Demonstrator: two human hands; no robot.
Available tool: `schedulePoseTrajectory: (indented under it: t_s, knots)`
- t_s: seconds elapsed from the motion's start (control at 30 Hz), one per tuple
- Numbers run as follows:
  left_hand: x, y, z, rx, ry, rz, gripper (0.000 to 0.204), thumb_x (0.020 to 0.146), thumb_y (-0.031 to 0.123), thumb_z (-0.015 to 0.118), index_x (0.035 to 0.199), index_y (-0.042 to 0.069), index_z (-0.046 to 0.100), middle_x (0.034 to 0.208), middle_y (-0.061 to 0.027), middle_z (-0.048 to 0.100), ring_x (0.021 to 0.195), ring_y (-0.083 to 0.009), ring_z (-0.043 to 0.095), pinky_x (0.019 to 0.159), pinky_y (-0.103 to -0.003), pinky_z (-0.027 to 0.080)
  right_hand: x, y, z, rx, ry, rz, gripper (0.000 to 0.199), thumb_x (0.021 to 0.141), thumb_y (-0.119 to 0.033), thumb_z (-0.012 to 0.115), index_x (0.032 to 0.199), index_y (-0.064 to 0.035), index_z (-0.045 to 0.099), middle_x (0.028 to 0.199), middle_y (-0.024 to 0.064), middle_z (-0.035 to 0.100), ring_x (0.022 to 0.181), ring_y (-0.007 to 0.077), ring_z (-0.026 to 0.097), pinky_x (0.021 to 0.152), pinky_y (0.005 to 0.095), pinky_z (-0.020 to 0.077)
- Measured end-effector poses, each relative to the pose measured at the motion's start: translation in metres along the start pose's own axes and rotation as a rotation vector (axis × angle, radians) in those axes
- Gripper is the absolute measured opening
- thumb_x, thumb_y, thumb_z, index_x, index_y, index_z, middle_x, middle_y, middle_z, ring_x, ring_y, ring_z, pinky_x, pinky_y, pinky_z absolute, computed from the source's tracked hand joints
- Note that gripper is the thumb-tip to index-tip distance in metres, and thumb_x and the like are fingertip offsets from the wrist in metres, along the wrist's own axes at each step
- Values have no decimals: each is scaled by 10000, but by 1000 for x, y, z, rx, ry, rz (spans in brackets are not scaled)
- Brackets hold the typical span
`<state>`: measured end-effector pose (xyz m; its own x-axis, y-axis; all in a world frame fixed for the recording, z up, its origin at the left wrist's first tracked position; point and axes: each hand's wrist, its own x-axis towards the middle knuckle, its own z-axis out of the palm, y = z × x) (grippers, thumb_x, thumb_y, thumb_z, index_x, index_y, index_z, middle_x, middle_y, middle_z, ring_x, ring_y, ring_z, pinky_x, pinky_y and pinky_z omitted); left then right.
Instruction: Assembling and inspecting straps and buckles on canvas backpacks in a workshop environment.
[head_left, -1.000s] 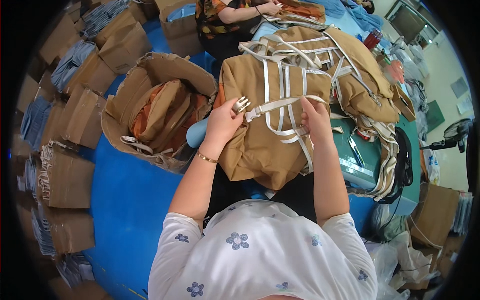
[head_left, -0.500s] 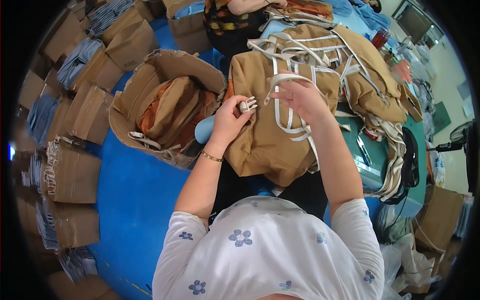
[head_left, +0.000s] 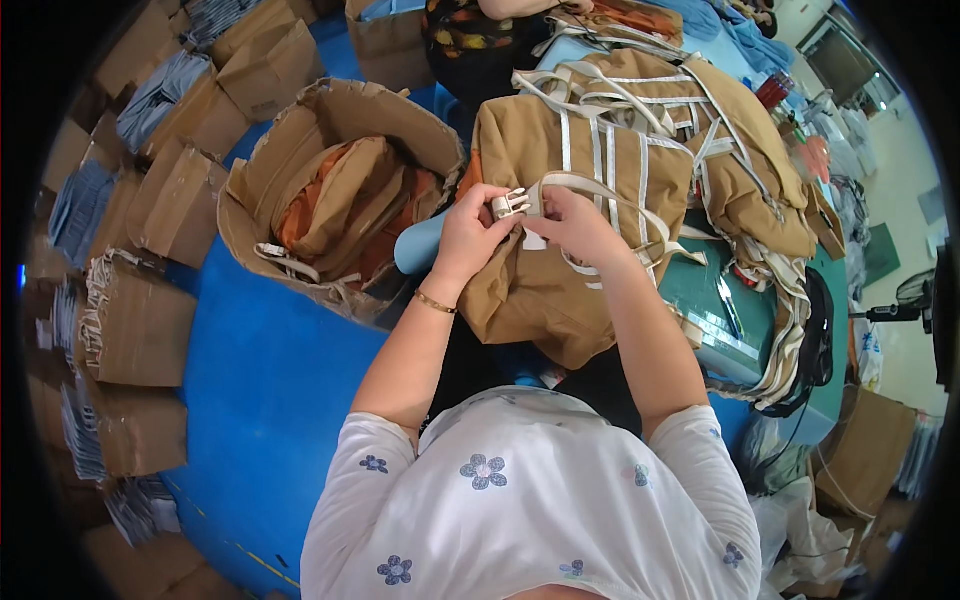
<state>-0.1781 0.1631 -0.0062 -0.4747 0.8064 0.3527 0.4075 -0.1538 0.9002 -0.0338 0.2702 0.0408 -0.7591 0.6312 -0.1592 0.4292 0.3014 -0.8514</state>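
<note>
A white side-release buckle half (head_left: pixel 512 204), prongs pointing right, is pinched in my left hand (head_left: pixel 474 232). Close beside it, my right hand (head_left: pixel 580 225) is closed on the end of a cream webbing strap (head_left: pixel 600 186), which loops up and back toward the right. Whether the strap end touches the buckle is hidden by my fingers. Under both hands lies a tan fabric bag (head_left: pixel 540 295) with white trim lines and an orange patch at its left edge. Its lower part hangs over the table edge near my lap.
Left of the bag stands a large open carton (head_left: pixel 335 110) with tan and orange bags inside. More tan bags (head_left: pixel 750 190) are heaped at the right. A pen-like tool (head_left: pixel 730 308) lies on the green tabletop (head_left: pixel 705 285). Another person (head_left: pixel 470 40) is at the far side.
My right hand has come down and left with the strap, from above the bag to beside the buckle. My left hand has kept hold of the buckle.
</note>
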Motion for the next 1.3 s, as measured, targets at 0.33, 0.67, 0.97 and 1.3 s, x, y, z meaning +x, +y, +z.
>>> schedulePoseTrajectory:
  t_s: [0.33,0.67,0.97,1.3]
  knots:
    - [0,-21,6,-203,36,9,303,727,78,778,983,60,618,710,26,545,567,-54,433,525,-220,383,9,-15,4,679,457,8,234,851,-84,660,1002,40,532,926,112,633,759,164,649,658,246,561]
    - [0,-22,3,-194,-60,-24,303,796,-46,696,1053,22,551,976,-30,633,846,-78,599,724,-220,508,11,-15,4,575,512,-54,244,818,-74,683,937,68,524,851,112,606,694,159,650,587,240,548]
    - [-1,-14,2,-328,-60,-56,290,794,-60,691,1037,18,555,990,-37,640,859,-87,610,735,-225,516,13,-13,13,512,508,-56,252,820,-90,685,941,67,530,817,103,619,687,157,657,563,249,520]
    - [1,-7,-2,-265,-106,-98,356,765,-45,727,1063,10,540,1014,-57,652,856,-84,605,734,-220,511,22,-1,29,263,550,-139,299,791,-179,712,899,60,568,778,145,653,695,225,665,613,330,514]
